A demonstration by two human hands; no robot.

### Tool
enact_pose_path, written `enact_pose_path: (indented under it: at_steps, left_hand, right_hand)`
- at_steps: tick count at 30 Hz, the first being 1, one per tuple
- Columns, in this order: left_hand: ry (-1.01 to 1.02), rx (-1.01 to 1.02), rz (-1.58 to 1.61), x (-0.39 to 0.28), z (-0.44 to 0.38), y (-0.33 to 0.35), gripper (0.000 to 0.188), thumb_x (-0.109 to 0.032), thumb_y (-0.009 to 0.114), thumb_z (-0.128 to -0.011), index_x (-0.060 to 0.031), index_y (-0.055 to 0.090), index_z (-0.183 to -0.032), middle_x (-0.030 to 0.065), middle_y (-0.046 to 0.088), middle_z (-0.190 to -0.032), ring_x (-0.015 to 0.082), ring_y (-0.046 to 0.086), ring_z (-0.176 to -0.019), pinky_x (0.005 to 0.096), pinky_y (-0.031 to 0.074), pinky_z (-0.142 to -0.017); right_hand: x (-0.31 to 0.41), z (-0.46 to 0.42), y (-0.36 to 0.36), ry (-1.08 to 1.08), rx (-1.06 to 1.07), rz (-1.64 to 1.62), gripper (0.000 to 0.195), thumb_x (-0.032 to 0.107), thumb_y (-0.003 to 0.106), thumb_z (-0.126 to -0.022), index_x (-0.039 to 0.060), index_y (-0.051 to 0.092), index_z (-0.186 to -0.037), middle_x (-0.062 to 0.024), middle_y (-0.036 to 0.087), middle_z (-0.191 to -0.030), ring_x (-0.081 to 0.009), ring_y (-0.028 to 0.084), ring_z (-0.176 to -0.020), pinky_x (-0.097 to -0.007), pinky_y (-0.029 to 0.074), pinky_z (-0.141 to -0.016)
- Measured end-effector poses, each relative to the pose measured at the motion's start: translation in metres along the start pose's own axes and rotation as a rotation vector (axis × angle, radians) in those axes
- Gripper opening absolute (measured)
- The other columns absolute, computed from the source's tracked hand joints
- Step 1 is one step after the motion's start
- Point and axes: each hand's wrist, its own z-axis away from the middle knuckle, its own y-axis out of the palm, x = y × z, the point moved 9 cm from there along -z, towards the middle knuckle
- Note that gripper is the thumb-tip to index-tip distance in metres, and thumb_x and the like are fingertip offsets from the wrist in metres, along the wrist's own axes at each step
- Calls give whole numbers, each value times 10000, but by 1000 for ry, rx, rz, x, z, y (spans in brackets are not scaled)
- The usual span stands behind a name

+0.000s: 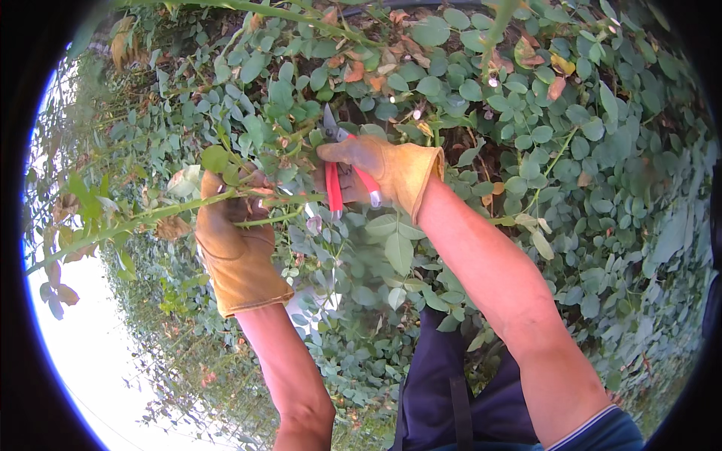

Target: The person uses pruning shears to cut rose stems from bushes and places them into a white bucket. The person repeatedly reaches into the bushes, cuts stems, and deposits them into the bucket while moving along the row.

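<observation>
Both hands wear tan leather work gloves. My left hand (234,237), left of the middle, is closed round a green thorny rose stem (135,221) that runs out to the left edge and has a side shoot below it. My right hand (372,163) holds red-handled pruning shears (334,186), their grey blades pointing up, away from me, beside the foliage. The handles stand somewhat apart; whether the blades are parted cannot be told. The cut-looking right end of the stem lies just left of the shears. Part of the right fingers is hidden behind the handles.
Dense rose foliage (541,135) surrounds both hands. A thick thorny cane (254,8) crosses the top, close to the camera, and another hangs blurred at the upper right. Dry brown leaves (353,71) lie among the stems. My dark-trousered legs are at the bottom, against the leaves.
</observation>
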Motion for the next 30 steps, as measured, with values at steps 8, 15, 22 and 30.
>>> enact_pose_path:
  at_steps: [8,15,22,30]
  left_hand:
    - [-65,-17,-3,10,-13,-24,360,-413,722,-1111,-66,758,-1202,93,791,-1060,237,753,-934,448,647,-824]
    - [-5,-222,109,-7,42,-87,409,-430,722,-1079,-58,727,-1249,113,783,-949,240,701,-681,439,621,-691]
    - [26,-441,155,-39,166,-203,291,-355,671,-1090,-75,740,-1054,82,751,-766,185,645,-566,339,559,-552]
    - [-58,-832,-283,-27,196,-383,260,-322,651,-1123,-101,774,-1064,45,741,-876,162,657,-733,319,509,-624]
  right_hand:
    - [-1,-6,0,-47,-100,146,285,232,728,-1121,10,701,-1299,-149,780,-1162,-292,777,-1056,-478,663,-940]
    - [-70,79,-20,3,-305,358,276,292,739,-1004,17,722,-1026,-90,697,-761,-232,660,-611,-423,566,-589]
    - [-98,160,-52,147,-281,370,287,302,724,-1021,25,705,-1096,-110,731,-969,-225,721,-827,-412,620,-746]
    - [-110,191,-30,112,-385,498,357,308,773,-1024,-19,739,-1162,-121,781,-1003,-226,752,-852,-406,630,-750]
